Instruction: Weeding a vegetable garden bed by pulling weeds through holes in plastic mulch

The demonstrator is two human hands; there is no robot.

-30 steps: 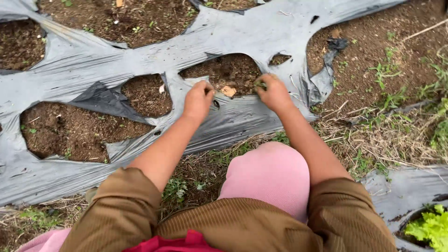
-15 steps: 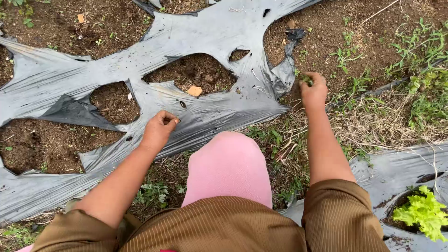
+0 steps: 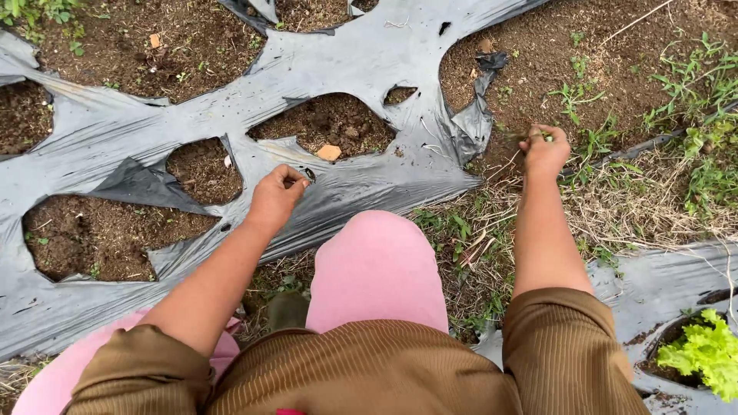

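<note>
Head view of a crouching person weeding: the right hand [image 3: 544, 151] closes on a small green weed [image 3: 544, 137] beside torn grey plastic mulch [image 3: 369, 54], the left hand [image 3: 275, 196] rests loosely curled and empty on it, and many weeds [image 3: 692, 77] remain.

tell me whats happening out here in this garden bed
A person crouches at the edge of a torn grey plastic mulch sheet laid over soil. The left hand rests loosely curled on the sheet near a planting hole. The right hand is off the sheet, over dry grass, pinching a small green weed. A leafy lettuce grows at lower right.
</note>
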